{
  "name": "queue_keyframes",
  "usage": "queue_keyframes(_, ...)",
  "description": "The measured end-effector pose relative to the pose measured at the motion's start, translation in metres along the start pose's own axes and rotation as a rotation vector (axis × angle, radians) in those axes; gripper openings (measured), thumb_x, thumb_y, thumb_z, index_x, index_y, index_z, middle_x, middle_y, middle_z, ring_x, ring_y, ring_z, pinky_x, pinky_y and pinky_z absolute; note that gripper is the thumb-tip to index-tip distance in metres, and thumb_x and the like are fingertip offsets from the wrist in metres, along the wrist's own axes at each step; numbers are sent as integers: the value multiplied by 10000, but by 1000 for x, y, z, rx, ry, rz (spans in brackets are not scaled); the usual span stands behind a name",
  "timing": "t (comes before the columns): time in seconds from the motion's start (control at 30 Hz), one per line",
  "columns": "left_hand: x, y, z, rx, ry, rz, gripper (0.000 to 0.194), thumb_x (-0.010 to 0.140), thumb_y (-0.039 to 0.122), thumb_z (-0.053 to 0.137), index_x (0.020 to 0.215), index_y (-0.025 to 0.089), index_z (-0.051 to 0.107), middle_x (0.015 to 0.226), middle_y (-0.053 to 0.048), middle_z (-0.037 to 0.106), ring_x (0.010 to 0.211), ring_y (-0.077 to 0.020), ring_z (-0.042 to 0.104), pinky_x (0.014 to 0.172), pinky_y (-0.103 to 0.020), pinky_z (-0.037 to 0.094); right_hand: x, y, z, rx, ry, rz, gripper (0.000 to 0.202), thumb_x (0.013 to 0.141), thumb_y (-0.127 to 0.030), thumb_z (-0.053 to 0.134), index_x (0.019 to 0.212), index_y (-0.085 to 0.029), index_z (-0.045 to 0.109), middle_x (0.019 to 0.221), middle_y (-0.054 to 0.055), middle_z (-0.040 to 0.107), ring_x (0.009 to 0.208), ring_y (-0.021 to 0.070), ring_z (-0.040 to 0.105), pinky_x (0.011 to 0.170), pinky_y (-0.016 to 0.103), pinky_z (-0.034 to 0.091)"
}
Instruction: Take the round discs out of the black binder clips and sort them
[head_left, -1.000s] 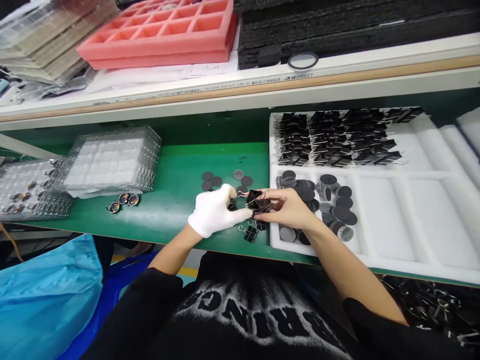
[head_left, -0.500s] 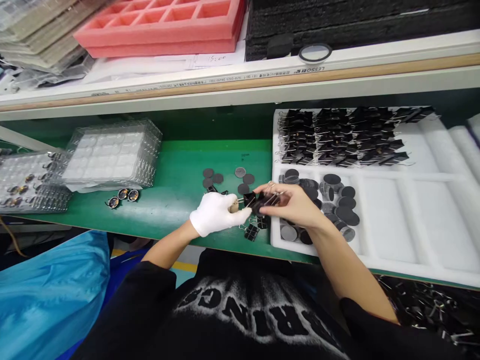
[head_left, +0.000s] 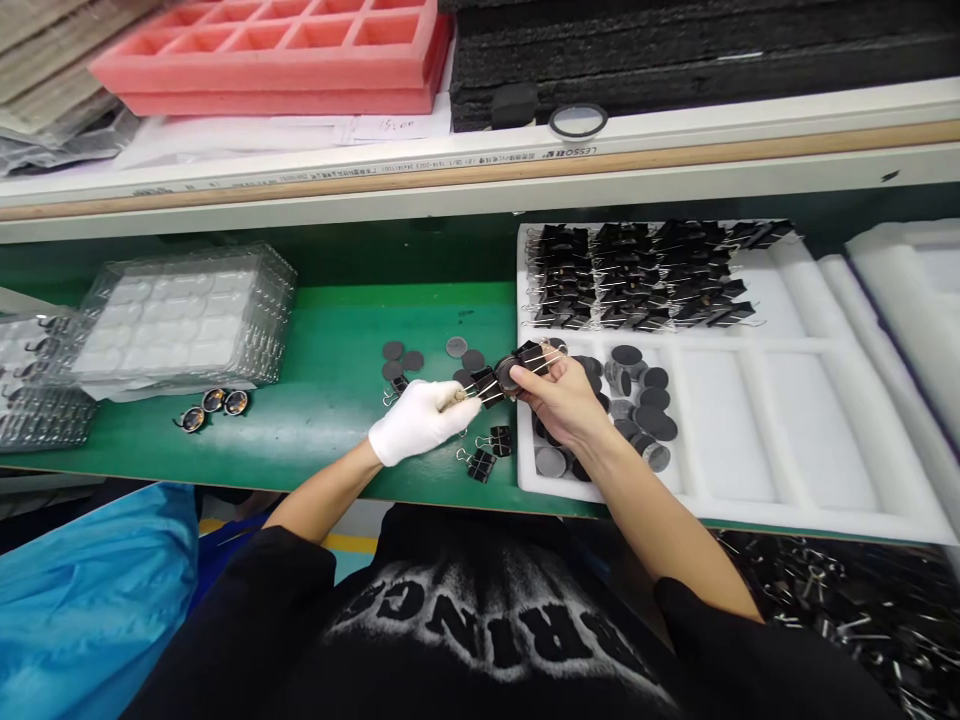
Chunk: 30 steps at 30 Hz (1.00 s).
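Observation:
My left hand (head_left: pixel 420 420), in a white glove, is closed on the wire handles of a black binder clip (head_left: pixel 487 388). My bare right hand (head_left: pixel 559 395) pinches a dark round disc (head_left: pixel 508 375), with another binder clip (head_left: pixel 531 355) fastened at its far side. Clip and disc meet between the hands; whether the left clip's jaws grip the disc, I cannot tell. Just below lie loose binder clips (head_left: pixel 480 463) on the green bench. Several dark discs (head_left: pixel 392 350) are scattered beyond the glove, and more discs (head_left: pixel 654 400) fill part of the white foam tray (head_left: pixel 739 430).
Rows of clipped pieces (head_left: pixel 630 270) occupy the tray's back. Clear plastic trays (head_left: pixel 187 310) are stacked at left, with three amber round pieces (head_left: pixel 214 401) in front. A shelf edge (head_left: pixel 300 200) runs across above the bench. Many loose clips (head_left: pixel 840 610) lie below at right.
The view has shifted, so the bench's contents appear further left. My right hand has turned the disc and clip, earlier blurred, so the disc's flat face shows against the left hand's clip.

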<state>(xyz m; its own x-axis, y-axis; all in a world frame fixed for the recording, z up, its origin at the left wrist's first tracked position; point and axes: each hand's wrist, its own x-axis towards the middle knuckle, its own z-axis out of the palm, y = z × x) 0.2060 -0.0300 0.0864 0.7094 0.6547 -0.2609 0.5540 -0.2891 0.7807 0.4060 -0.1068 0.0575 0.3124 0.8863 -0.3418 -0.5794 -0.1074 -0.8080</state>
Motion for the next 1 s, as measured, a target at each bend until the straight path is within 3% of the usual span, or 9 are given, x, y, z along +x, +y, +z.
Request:
queue_keyframes(0.4, 5, -7, 5, -18, 66, 22, 403, 936, 523, 568, 695, 200, 557, 577, 42, 515, 558, -109, 446, 583, -268, 338, 10, 16, -5, 54, -38, -60, 557, 544, -350, 1053, 880, -226, 627, 888, -26, 732, 830, 148, 705, 882, 321, 603)
queue_keyframes(0.5, 8, -2, 0, -242, -6, -53, 468, 933, 638, 549, 804, 191, 609, 640, 4, 588, 589, -131, 522, 580, -265, 362, 11, 16, -6, 14, -55, -160, 562, 559, -378, 1049, 889, -241, 615, 864, -29, 723, 828, 170, 707, 889, 357, 602)
queue_keyframes(0.57, 11, 4, -1, -453, -145, -145, 668, 937, 792, 381, 894, 173, 630, 642, -22, 586, 551, -150, 545, 517, -267, 332, 10, 12, -6, -47, -136, -310, 531, 600, -374, 1036, 889, -250, 607, 864, -17, 736, 875, 197, 726, 905, 385, 598)
queue_keyframes(0.63, 14, 8, -1, -631, -312, -261, 778, 911, 872, 314, 929, 158, 621, 598, 6, 509, 469, -130, 459, 461, -260, 259, 7, 3, -9, -152, -287, -495, 431, 695, -348, 991, 881, -251, 614, 897, 12, 756, 952, 223, 741, 931, 408, 589)
queue_keyframes(0.7, 14, 11, -1, -758, -374, -324, 673, 894, 839, 490, 914, 173, 580, 585, 66, 407, 453, -85, 337, 463, -239, 220, 0, -10, -16, -329, -449, -636, 356, 767, -338, 944, 972, -244, 669, 1078, 69, 774, 1110, 248, 726, 1004, 429, 563)
queue_keyframes(0.73, 13, 12, -2, -788, -353, -315, 604, 889, 790, 581, 888, 187, 548, 592, 81, 382, 469, -72, 309, 476, -231, 225, -4, -18, -20, -429, -524, -658, 425, 772, -353, 940, 1098, -240, 691, 1238, 103, 749, 1210, 263, 696, 1051, 437, 542)
queue_keyframes(0.83, 6, 14, -7, -578, -186, -139, 501, 952, 682, 603, 836, 205, 505, 616, 53, 459, 541, -95, 405, 540, -244, 329, -22, -38, -33, -655, -672, -513, 863, 809, -468, 895, 1539, -233, 500, 1611, 173, 522, 1446, 306, 553, 1160, 457, 472)
queue_keyframes(0.9, 3, 16, -9, -305, -107, -30, 439, 1000, 628, 550, 921, 197, 587, 688, 5, 590, 633, -143, 531, 618, -281, 435, -34, -44, -35, -743, -600, -360, 812, 920, -525, 767, 1594, -221, 432, 1575, 180, 558, 1411, 301, 585, 1116, 443, 503)
queue_keyframes(1.0, 2, 19, -1, -28, -49, 81, 379, 1023, 540, 527, 1177, 218, 653, 917, -43, 726, 834, -208, 669, 785, -353, 554, -44, -43, -31, -935, -389, -282, 650, 940, -529, 736, 1490, -234, 554, 1366, 143, 703, 1251, 298, 674, 965, 393, 559)
